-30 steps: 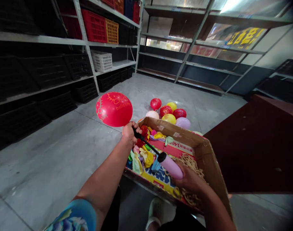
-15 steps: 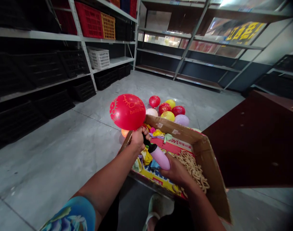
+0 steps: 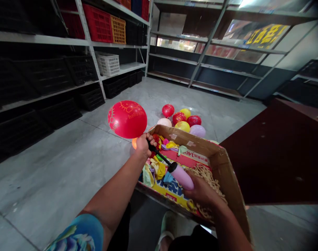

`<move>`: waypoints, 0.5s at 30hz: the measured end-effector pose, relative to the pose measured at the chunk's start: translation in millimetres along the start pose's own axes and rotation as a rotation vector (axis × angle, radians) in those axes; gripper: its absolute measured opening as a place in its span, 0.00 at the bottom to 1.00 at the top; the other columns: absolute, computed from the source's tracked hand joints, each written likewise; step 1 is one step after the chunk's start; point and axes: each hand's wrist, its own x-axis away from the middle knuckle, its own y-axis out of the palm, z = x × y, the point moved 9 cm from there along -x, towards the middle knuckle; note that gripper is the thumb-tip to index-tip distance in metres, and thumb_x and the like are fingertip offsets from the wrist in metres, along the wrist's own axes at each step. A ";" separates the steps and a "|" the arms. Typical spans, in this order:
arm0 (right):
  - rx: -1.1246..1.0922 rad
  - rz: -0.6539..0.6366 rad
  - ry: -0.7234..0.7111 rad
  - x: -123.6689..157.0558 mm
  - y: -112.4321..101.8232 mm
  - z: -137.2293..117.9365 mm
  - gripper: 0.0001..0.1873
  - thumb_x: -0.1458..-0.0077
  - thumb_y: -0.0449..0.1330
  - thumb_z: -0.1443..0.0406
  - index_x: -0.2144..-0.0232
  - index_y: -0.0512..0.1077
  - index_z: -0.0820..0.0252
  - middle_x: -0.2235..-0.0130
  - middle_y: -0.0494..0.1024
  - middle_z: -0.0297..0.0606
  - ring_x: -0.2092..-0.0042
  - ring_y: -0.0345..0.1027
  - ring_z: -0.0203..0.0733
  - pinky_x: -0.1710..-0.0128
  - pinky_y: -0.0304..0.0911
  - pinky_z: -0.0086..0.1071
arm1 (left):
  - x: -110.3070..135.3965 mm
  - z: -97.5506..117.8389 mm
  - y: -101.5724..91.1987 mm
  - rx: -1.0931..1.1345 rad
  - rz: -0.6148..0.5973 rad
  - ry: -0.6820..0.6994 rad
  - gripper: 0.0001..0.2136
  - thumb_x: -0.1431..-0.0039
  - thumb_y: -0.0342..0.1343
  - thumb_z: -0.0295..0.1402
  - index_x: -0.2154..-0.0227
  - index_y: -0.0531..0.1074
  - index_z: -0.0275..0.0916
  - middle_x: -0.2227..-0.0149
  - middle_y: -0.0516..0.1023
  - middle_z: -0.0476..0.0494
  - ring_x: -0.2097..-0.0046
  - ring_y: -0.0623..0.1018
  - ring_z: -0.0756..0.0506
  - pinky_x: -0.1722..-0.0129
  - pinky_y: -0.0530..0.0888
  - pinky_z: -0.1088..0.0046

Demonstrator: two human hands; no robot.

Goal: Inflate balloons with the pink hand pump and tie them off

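Note:
A hand balloon pump [image 3: 181,176] with a pink barrel and black rod stretches between my hands above a cardboard box [image 3: 228,177]. My left hand [image 3: 144,143] is closed round its black nozzle end, where the neck of an inflated red balloon [image 3: 127,119] meets it; the fingers hide the joint. My right hand [image 3: 199,188] grips the pink barrel at its lower end. Beneath the pump, the box holds limp balloons [image 3: 159,168] in several colours and a heap of beige cord-like pieces [image 3: 204,174]. The rod shows between barrel and nozzle end.
Inflated balloons [image 3: 182,126] in red, yellow, pink and lilac lie on the floor beyond the box. A dark brown panel [image 3: 276,157] stands close on the right. Shelves with black crates [image 3: 41,75] line the left, and metal racking [image 3: 200,62] runs along the back.
My hands have moved apart, drawing out the pump's black rod. The left hand and red balloon shifted left; the right hand with the barrel went right and down.

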 end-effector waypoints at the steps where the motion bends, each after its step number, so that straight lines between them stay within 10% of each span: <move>1: 0.008 0.018 -0.004 -2.1 1.7 -4.5 0.19 0.60 0.60 0.67 0.60 0.68 0.58 0.64 0.76 0.35 0.66 0.67 0.41 0.68 0.57 0.29 | 2.0 -7.2 1.3 -0.006 -0.009 -0.021 0.08 0.57 0.46 0.23 0.81 0.53 0.40 0.84 0.54 0.54 0.86 0.56 0.54 0.85 0.56 0.76; 8: 0.065 0.120 -0.029 -15.7 10.4 -23.9 0.18 0.58 0.61 0.64 0.61 0.65 0.58 0.67 0.75 0.35 0.70 0.65 0.38 0.73 0.52 0.28 | 14.3 -41.8 11.0 -0.060 -0.081 -0.110 0.09 0.53 0.47 0.26 0.83 0.53 0.39 0.85 0.54 0.54 0.86 0.56 0.54 0.85 0.56 0.76; 15: -0.043 0.023 -0.041 -7.1 5.5 -20.3 0.15 0.58 0.60 0.66 0.63 0.66 0.58 0.68 0.74 0.33 0.69 0.66 0.38 0.72 0.56 0.27 | 2.9 2.0 3.3 -0.028 -0.026 -0.009 0.07 0.57 0.46 0.23 0.82 0.53 0.40 0.85 0.54 0.54 0.86 0.56 0.54 0.85 0.57 0.75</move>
